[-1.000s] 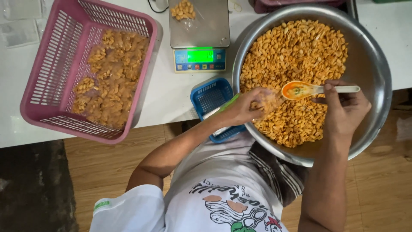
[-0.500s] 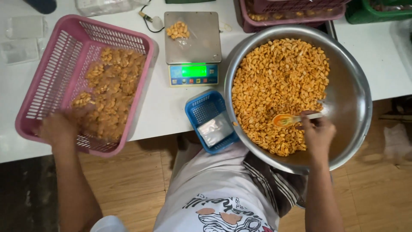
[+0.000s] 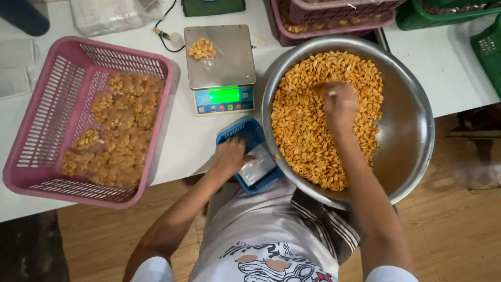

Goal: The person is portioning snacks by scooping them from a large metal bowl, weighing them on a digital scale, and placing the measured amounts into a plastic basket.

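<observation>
Inside steel bowl (image 3: 412, 130), peanuts (image 3: 308, 120); right hand (image 3: 339, 104) digs in.

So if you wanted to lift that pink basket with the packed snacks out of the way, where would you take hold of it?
Probably by the rim of the pink basket, fingers hooked over its two long sides. The walls flare outward and are slotted, so the thick top edge gives the firmest hold. Come from above on the left side and the side facing the scale, since the filled packets weigh down its middle.

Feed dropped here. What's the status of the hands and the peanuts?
Left hand in small blue basket, on clear bags. Right hand in steel bowl of peanuts, gripping a utensil. Nothing blocking.
</observation>
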